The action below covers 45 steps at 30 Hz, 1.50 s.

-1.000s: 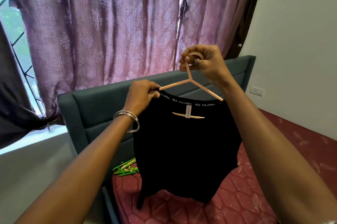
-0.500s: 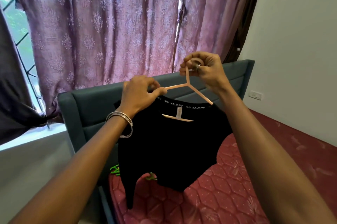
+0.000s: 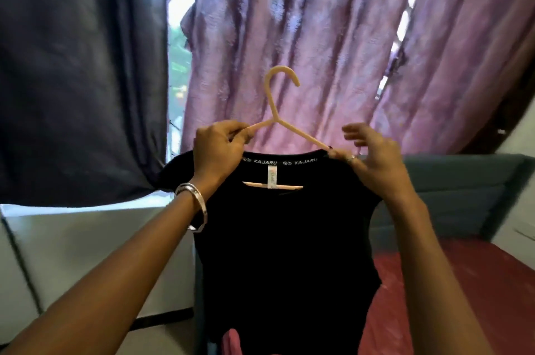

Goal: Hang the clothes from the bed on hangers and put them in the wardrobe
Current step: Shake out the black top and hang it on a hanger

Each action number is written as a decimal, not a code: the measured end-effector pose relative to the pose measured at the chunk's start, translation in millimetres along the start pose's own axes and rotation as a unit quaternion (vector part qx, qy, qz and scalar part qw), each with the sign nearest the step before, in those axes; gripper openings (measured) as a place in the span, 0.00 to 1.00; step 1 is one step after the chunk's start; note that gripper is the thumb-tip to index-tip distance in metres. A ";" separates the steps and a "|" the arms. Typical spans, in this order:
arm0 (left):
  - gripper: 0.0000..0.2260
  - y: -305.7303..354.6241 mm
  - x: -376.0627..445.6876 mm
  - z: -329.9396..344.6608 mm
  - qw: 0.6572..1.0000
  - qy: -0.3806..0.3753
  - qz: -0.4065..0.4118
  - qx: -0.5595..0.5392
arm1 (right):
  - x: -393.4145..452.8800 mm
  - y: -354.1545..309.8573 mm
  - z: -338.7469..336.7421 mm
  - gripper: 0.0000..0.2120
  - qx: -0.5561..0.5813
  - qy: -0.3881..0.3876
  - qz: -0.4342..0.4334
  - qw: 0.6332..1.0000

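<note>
Black top [image 3: 283, 239] hangs on a peach plastic hanger [image 3: 280, 123], held up in front of the purple curtain [image 3: 304, 36]. Hanger's hook points upward, opening to the right; its shoulder bar runs left to right, and the garment's length drops straight down from it. Left hand [image 3: 217, 152] grips the hanger's left arm at the collar, fingers curled around it. Right hand [image 3: 373, 158] pinches the collar at the hanger's right arm, remaining fingers spread. Below the hanger, right of the top: teal headboard [image 3: 463, 192] and red mattress [image 3: 463, 296]. Left of the hanger: dark curtain [image 3: 81, 65].
</note>
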<state>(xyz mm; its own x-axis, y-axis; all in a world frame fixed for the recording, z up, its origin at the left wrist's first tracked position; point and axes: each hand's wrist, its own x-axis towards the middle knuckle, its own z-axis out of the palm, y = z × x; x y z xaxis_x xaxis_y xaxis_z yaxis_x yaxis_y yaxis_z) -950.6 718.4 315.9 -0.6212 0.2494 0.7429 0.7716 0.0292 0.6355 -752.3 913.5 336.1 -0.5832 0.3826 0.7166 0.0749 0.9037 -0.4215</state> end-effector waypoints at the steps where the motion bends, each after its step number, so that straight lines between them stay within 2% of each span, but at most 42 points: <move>1: 0.07 -4.8 8.3 -17.6 1.000 0.019 0.000 0.008 | 7.4 -6.2 14.8 0.24 -0.029 -0.019 -0.013 0.999; 3: 0.07 -14.4 28.5 -57.9 0.997 0.068 0.007 0.043 | 25.3 -32.0 47.0 0.24 -0.066 -0.028 -0.030 0.997; 6: 0.07 -24.9 60.4 -125.3 0.984 0.143 0.026 0.107 | 51.4 -82.5 92.0 0.32 -0.135 0.054 -0.125 0.981; 8: 0.07 -36.4 79.9 -180.6 0.972 0.183 0.038 0.139 | 66.7 -128.8 130.3 0.40 -0.140 0.089 -0.199 0.966; 10: 0.07 -46.4 90.3 -234.5 0.962 0.207 0.042 0.174 | 78.3 -173.5 172.5 0.46 -0.138 0.071 -0.228 0.961; 12: 0.06 -60.4 98.7 -296.0 0.951 0.218 0.045 0.215 | 85.3 -226.8 217.1 0.48 -0.127 0.049 -0.238 0.962; 14: 0.06 -72.6 105.6 -336.4 0.949 0.213 0.037 0.231 | 94.1 -255.3 241.9 0.40 -0.079 0.039 -0.257 0.962; 15: 0.06 -82.5 107.7 -378.9 0.944 0.214 0.027 0.249 | 102.9 -287.8 267.1 0.34 -0.013 0.037 -0.277 0.960; 17: 0.06 -94.2 111.3 -406.9 0.957 0.192 0.011 0.218 | 117.4 -299.0 277.6 0.25 0.081 0.006 -0.263 0.961; 19: 0.07 -105.4 103.8 -483.0 0.944 0.231 -0.007 0.235 | 127.4 -364.2 318.6 0.21 0.178 -0.013 -0.272 0.946; 23: 0.10 -111.0 92.7 -602.5 0.914 0.284 -0.026 0.287 | 126.8 -474.3 383.8 0.14 0.226 -0.097 -0.321 0.914; 25: 0.07 -114.0 89.6 -651.6 0.896 0.317 -0.040 0.309 | 128.4 -521.0 412.5 0.08 0.239 -0.136 -0.348 0.897; 27: 0.05 -119.3 89.2 -689.0 0.876 0.342 -0.048 0.336 | 131.5 -562.0 430.2 0.09 0.248 -0.166 -0.370 0.880; 28: 0.05 -121.5 90.0 -703.2 0.870 0.349 -0.048 0.345 | 132.5 -579.4 436.9 0.13 0.232 -0.173 -0.384 0.877; 31: 0.06 -121.0 107.4 -752.4 0.841 0.373 -0.049 0.389 | 136.6 -644.9 462.2 0.38 0.099 -0.095 -0.472 0.871; 33: 0.06 -121.3 128.3 -782.8 0.820 0.397 -0.040 0.410 | 142.8 -685.5 482.1 0.52 0.076 -0.044 -0.495 0.865; 35: 0.07 -125.2 141.9 -807.7 0.798 0.410 -0.051 0.438 | 151.7 -718.5 505.9 0.60 0.054 -0.010 -0.505 0.861; 37: 0.07 -136.3 148.7 -832.7 0.771 0.420 -0.070 0.473 | 166.7 -749.8 537.3 0.59 0.063 0.007 -0.524 0.849; 39: 0.08 -140.2 155.9 -857.2 0.736 0.433 -0.082 0.514 | 184.9 -782.2 556.9 0.53 0.109 0.031 -0.546 0.830; 42: 0.09 -132.1 171.3 -895.7 0.693 0.459 -0.072 0.551 | 212.3 -833.9 564.7 0.49 0.150 0.098 -0.571 0.801; 45: 0.10 -124.7 184.3 -927.2 0.669 0.465 -0.071 0.575 | 229.1 -874.9 565.1 0.48 0.137 0.153 -0.577 0.791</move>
<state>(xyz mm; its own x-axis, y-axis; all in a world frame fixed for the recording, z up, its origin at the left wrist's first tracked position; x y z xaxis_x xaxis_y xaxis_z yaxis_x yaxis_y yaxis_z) -1288.2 -136.7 568.8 -0.1033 -0.5293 0.8421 -0.0412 0.8482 0.5281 -1408.5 101.8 555.0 0.0897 -0.5994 0.7954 -0.5662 0.6263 0.5359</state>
